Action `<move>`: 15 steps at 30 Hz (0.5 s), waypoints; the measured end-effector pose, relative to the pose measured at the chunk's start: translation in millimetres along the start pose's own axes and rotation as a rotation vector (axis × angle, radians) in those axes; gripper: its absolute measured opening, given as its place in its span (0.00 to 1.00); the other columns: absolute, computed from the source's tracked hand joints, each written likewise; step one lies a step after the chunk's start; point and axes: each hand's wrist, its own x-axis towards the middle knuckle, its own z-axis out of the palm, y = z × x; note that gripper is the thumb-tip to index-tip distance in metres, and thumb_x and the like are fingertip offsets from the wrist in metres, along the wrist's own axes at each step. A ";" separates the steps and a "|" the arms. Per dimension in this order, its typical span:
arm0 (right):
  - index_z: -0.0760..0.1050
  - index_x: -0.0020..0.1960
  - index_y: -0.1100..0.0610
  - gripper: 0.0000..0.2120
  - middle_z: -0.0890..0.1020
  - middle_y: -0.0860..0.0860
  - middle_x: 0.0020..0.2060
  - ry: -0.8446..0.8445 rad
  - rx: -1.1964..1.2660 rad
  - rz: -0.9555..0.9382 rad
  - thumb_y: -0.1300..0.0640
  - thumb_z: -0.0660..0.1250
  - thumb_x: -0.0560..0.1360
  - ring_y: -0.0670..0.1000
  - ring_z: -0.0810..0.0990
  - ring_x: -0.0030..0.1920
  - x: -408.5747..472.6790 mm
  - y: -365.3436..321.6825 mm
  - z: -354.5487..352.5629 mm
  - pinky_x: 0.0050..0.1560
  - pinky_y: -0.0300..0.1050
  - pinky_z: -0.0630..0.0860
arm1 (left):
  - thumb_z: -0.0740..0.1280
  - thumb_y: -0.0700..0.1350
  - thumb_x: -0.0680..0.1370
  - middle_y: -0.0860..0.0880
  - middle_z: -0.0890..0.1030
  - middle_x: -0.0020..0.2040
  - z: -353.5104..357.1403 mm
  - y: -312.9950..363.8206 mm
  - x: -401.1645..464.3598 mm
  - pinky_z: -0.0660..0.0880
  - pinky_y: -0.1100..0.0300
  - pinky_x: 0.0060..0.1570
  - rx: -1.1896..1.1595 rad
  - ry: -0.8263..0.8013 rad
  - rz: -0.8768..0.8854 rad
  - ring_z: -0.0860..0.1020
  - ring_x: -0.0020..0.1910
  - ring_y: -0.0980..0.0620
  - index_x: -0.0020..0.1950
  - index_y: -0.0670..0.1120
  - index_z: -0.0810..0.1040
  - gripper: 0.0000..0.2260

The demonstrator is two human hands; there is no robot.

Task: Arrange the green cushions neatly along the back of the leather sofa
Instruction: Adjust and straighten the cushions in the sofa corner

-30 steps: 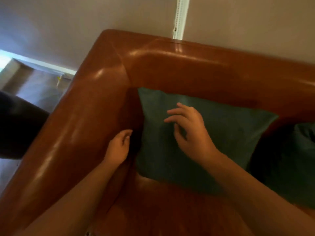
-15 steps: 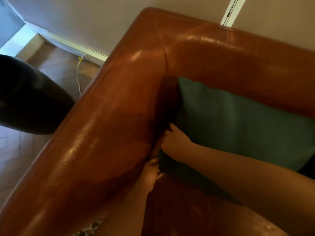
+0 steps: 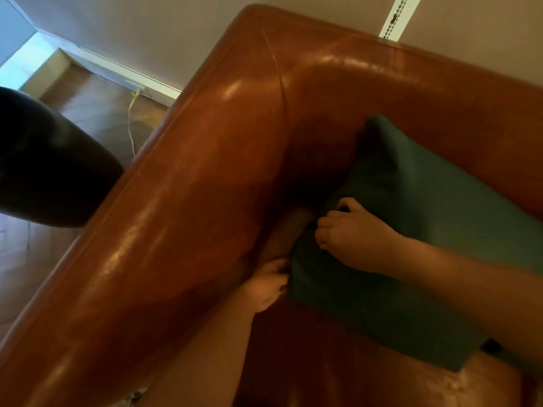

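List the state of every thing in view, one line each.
green cushion: leaning in the sofa corner, left edge bunched.
right hand: gripping the cushion's left edge.
left hand: pinching the cushion's lower left corner.
leather sofa: glossy, cushion against its back.
white cable: trailing down to the floor.

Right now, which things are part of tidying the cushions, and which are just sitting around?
Part of the job:
green cushion
leather sofa
left hand, at the cushion's corner
right hand, gripping the cushion's edge

Just lying about:
black round object beside the sofa
white cable on the floor
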 end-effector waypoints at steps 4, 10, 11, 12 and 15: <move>0.78 0.39 0.48 0.03 0.77 0.45 0.35 0.068 0.039 0.001 0.50 0.69 0.70 0.49 0.78 0.38 -15.7 2.0 2.7 0.55 0.50 0.61 | 0.67 0.35 0.75 0.47 0.78 0.61 6.9 -1.9 3.8 0.75 0.56 0.58 0.130 -0.075 0.017 0.78 0.58 0.50 0.67 0.47 0.72 0.22; 0.79 0.39 0.48 0.02 0.79 0.44 0.36 0.107 0.070 0.115 0.51 0.70 0.71 0.49 0.79 0.39 -31.2 12.3 1.0 0.55 0.48 0.60 | 0.65 0.36 0.78 0.49 0.81 0.48 47.4 2.7 4.6 0.77 0.61 0.44 0.060 0.289 0.191 0.79 0.46 0.51 0.56 0.46 0.76 0.09; 0.79 0.39 0.48 0.03 0.79 0.44 0.35 0.110 0.074 0.114 0.51 0.70 0.71 0.49 0.79 0.38 -32.6 11.7 1.0 0.54 0.48 0.60 | 0.64 0.36 0.78 0.48 0.81 0.48 47.3 1.2 5.0 0.77 0.60 0.44 0.071 0.313 0.188 0.80 0.47 0.50 0.54 0.47 0.76 0.09; 0.79 0.39 0.48 0.03 0.79 0.44 0.35 0.114 0.074 0.111 0.51 0.71 0.70 0.49 0.79 0.38 -33.4 10.8 1.0 0.54 0.48 0.60 | 0.64 0.36 0.78 0.48 0.81 0.49 44.9 0.8 3.0 0.77 0.57 0.46 0.100 0.312 0.187 0.80 0.49 0.48 0.54 0.48 0.76 0.08; 0.78 0.38 0.48 0.03 0.79 0.43 0.35 0.108 0.098 0.119 0.52 0.71 0.70 0.48 0.79 0.37 -35.4 9.7 1.5 0.53 0.47 0.59 | 0.64 0.37 0.78 0.47 0.80 0.55 21.6 1.4 -4.0 0.75 0.56 0.49 0.298 0.271 0.215 0.78 0.54 0.49 0.58 0.46 0.76 0.10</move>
